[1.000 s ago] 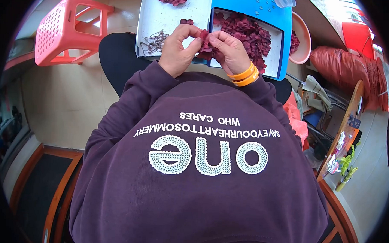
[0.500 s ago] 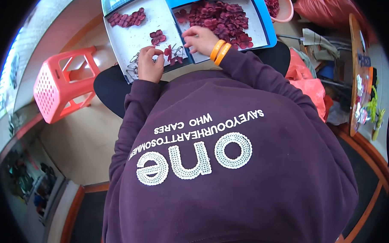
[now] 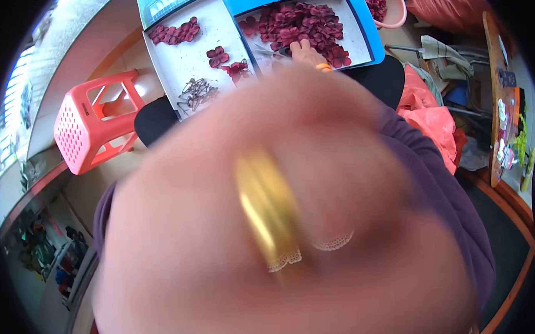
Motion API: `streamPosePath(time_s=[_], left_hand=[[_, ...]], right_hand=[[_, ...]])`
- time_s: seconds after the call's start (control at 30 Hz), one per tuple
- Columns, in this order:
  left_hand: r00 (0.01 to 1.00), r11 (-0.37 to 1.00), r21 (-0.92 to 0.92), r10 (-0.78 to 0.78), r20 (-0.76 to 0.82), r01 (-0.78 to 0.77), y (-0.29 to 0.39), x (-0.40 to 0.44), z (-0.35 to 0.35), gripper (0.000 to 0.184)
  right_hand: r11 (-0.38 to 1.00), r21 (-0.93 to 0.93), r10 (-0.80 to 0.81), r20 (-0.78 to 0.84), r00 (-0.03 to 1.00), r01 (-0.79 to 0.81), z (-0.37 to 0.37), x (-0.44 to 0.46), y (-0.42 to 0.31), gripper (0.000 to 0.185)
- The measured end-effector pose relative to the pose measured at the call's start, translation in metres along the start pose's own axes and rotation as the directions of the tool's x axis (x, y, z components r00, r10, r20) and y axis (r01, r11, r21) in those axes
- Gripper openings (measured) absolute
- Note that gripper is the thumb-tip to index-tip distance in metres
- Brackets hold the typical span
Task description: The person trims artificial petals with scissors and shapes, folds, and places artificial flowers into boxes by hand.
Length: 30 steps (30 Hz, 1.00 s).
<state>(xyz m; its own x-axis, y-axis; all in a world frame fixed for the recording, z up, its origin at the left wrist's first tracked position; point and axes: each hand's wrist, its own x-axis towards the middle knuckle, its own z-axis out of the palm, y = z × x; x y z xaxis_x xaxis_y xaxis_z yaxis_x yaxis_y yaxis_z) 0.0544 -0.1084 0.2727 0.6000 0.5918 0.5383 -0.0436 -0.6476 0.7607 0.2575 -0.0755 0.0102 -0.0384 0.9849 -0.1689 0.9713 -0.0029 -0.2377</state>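
Observation:
My left hand [image 3: 218, 224] is raised close to the camera, large and blurred, with a gold ring [image 3: 266, 202] on one finger. It covers the middle of the view, and its fingers are too smeared to read. Beyond it, my right hand [image 3: 305, 52], an orange band at its wrist, is closed on what look like scissors [image 3: 267, 52] with a dark handle. They are at the near edge of a heap of dark red fabric petals [image 3: 302, 24]. A loose flower [image 3: 217, 57] and a petal cluster [image 3: 236, 70] lie in the white tray [image 3: 180, 58].
A pile of small wire pieces [image 3: 196, 94] lies in the tray's near left part. Pink plastic stool [image 3: 92, 119] to the left. At upper right are a pink basin [image 3: 396, 12] and red bags [image 3: 423, 105]. A wooden-edged board [image 3: 494, 98] stands far right.
My left hand has left the tray and come up close to the camera. My right hand has moved right and forward to the petal heap. The petal cluster now lies in the tray.

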Motion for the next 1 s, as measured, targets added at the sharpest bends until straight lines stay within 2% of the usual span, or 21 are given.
streamPosePath(time_s=[0.07,0.13,0.27,0.4,0.5,0.57,0.6,0.63,0.7,0.73,0.77,0.83,0.9,0.93,1.0], left_hand=[[0.999,0.998,0.059,-0.017,-0.047,0.020,0.007,-0.002,0.001,0.019],[0.996,0.995,0.096,-0.011,-0.092,0.020,0.012,0.000,0.006,0.018],[0.987,0.991,0.133,0.023,-0.157,-0.002,0.016,0.011,0.022,0.017],[0.981,0.974,0.220,-0.016,-0.192,0.058,0.029,0.011,0.021,0.017],[0.973,0.949,0.296,-0.043,-0.225,0.111,0.044,0.012,0.025,0.017],[0.990,0.793,0.605,0.128,-0.065,-0.063,-0.015,0.001,0.010,0.017],[0.913,0.938,0.339,0.074,-0.401,0.073,-0.061,-0.012,0.020,0.019],[0.904,0.847,0.510,0.091,-0.418,0.150,-0.088,-0.014,0.015,0.015],[0.871,0.760,0.486,-0.210,-0.445,0.431,-0.178,-0.055,-0.004,0.017],[0.819,0.625,0.532,-0.395,-0.416,0.572,-0.217,-0.082,-0.014,0.016],[0.796,0.592,0.533,-0.455,-0.398,0.605,-0.244,-0.099,-0.012,0.015],[0.771,0.557,0.536,-0.506,-0.386,0.634,-0.274,-0.119,-0.004,0.016],[0.702,0.277,0.684,-0.526,-0.480,0.675,-0.292,-0.122,0.014,0.018],[0.706,0.283,0.683,-0.520,-0.481,0.673,-0.292,-0.115,0.014,0.018],[0.637,0.201,0.725,-0.660,-0.397,0.659,-0.292,-0.101,0.015,0.019]], right_hand=[[0.999,-0.049,-0.002,0.014,1.000,0.003,0.001,0.002,-0.002,0.043],[1.000,0.014,-0.019,-0.021,1.000,0.019,0.012,0.004,-0.005,0.041],[0.995,-0.082,-0.052,-0.013,0.999,0.051,0.010,0.005,0.002,0.037],[0.980,-0.156,-0.136,-0.042,0.990,0.128,0.012,0.007,0.003,0.032],[0.991,-0.120,-0.067,-0.022,0.997,0.064,0.013,0.005,0.012,0.030],[0.997,-0.078,-0.024,-0.008,1.000,0.023,0.010,0.008,0.014,0.028],[0.999,-0.018,-0.039,-0.047,0.998,0.038,0.009,0.008,0.017,0.028],[0.998,0.045,-0.050,-0.082,0.995,0.054,0.009,0.006,0.022,0.028],[0.988,0.144,-0.043,-0.082,0.996,0.054,0.008,0.004,0.027,0.025],[0.974,0.221,-0.022,-0.083,0.996,0.040,0.007,0.005,0.027,0.022],[0.972,0.228,-0.037,-0.082,0.996,0.055,0.008,0.004,0.025,0.022],[0.749,0.662,0.041,-0.076,0.996,0.019,0.009,0.002,0.022,0.021],[0.356,0.934,0.117,-0.032,0.993,-0.012,0.005,0.001,0.023,0.019],[0.360,0.933,0.119,-0.040,0.992,-0.006,-0.001,0.003,0.024,0.019],[0.117,0.987,0.116,0.101,0.988,-0.114,-0.018,0.004,0.028,0.019]])
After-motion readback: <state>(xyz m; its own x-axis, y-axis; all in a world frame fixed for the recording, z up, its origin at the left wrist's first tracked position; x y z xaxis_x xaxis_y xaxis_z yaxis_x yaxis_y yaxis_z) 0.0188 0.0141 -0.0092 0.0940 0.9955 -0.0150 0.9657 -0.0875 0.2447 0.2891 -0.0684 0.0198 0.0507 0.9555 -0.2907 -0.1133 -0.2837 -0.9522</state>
